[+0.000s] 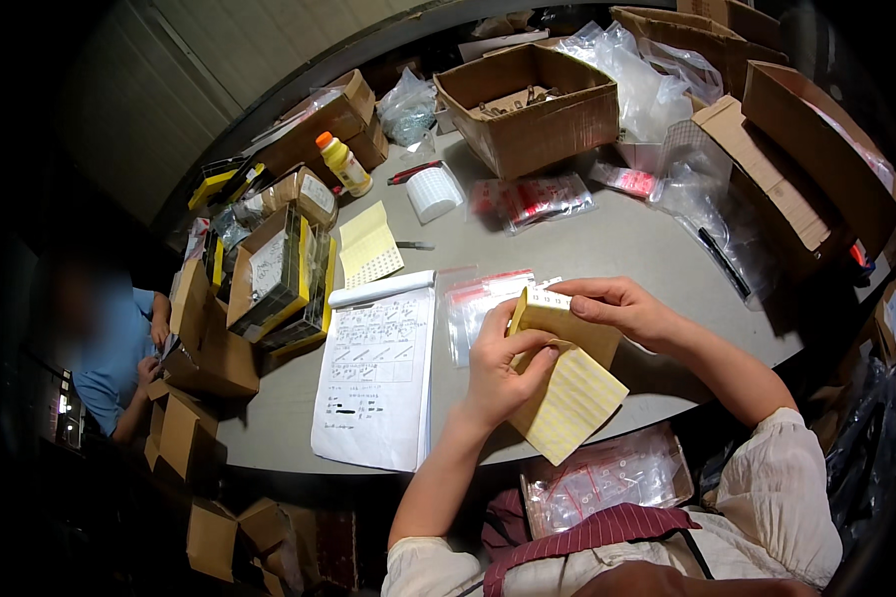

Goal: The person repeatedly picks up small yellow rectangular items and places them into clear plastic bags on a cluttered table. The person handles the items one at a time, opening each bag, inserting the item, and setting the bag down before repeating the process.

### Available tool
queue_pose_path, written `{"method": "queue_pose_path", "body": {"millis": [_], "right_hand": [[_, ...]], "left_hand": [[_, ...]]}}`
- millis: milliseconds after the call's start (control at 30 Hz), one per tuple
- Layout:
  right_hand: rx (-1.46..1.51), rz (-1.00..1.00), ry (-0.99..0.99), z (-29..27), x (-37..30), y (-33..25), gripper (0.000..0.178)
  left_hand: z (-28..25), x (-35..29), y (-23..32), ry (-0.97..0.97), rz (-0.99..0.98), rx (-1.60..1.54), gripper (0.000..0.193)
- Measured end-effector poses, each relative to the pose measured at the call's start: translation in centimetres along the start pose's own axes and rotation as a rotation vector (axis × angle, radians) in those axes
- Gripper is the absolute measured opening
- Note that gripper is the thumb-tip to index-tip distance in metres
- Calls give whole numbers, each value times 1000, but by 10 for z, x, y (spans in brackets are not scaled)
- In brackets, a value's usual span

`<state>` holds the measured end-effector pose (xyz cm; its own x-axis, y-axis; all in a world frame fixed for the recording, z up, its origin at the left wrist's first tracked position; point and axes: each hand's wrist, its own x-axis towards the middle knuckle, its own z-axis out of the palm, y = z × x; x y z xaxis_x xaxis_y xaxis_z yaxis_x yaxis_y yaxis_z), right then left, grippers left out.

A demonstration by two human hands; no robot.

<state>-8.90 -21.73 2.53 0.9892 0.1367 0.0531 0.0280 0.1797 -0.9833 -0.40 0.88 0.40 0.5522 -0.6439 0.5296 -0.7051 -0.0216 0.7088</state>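
Note:
Just above the near table edge, I hold yellow sticker sheets [571,400] between my two hands. My left hand [506,360] grips them at the left, its thumb and fingers closed on the paper. At the upper right, the fingers of my right hand [622,313] press on a folded-over white strip [549,297] with small printed marks. The lower sheet hangs down towards my lap, covered in rows of small labels. Beneath my hands lie clear zip bags [468,323] with red edges, partly hidden. To their left is a clipped stack of printed papers [373,383].
Another yellow sheet [368,244], a pen [415,245], a white label roll [434,192] and a yellow bottle [344,164] stand farther back. Cardboard boxes [538,134] line the far side. A tray of plastic bags [607,483] sits at my lap. A person in blue [119,338] works at left.

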Motion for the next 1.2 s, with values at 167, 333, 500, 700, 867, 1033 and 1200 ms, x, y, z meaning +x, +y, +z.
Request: {"method": "queue_pose_path", "body": {"millis": [167, 333, 500, 700, 867, 1033, 1200], "right_hand": [[-149, -61, 58, -7, -3, 6, 36], [-492, -220, 134, -3, -8, 7, 29], [-759, -455, 195, 3, -11, 10, 28], [-998, -713, 159, 4, -11, 6, 30], [-616, -419, 177, 9, -13, 3, 29], [-452, -290, 171, 1, -12, 3, 27], [-327, -206, 177, -1, -12, 8, 23]], "left_hand": [[0, 0, -3, -26, -68, -64, 20], [-6, 3, 6, -93, -95, -202, 19], [-7, 1, 10, -98, -196, -446, 19], [-18, 2, 23, -109, -488, -574, 19], [-14, 0, 29, 35, -399, -386, 16], [-11, -2, 21, 110, -288, -396, 15], [-12, -2, 23, 43, -342, -411, 15]]}}
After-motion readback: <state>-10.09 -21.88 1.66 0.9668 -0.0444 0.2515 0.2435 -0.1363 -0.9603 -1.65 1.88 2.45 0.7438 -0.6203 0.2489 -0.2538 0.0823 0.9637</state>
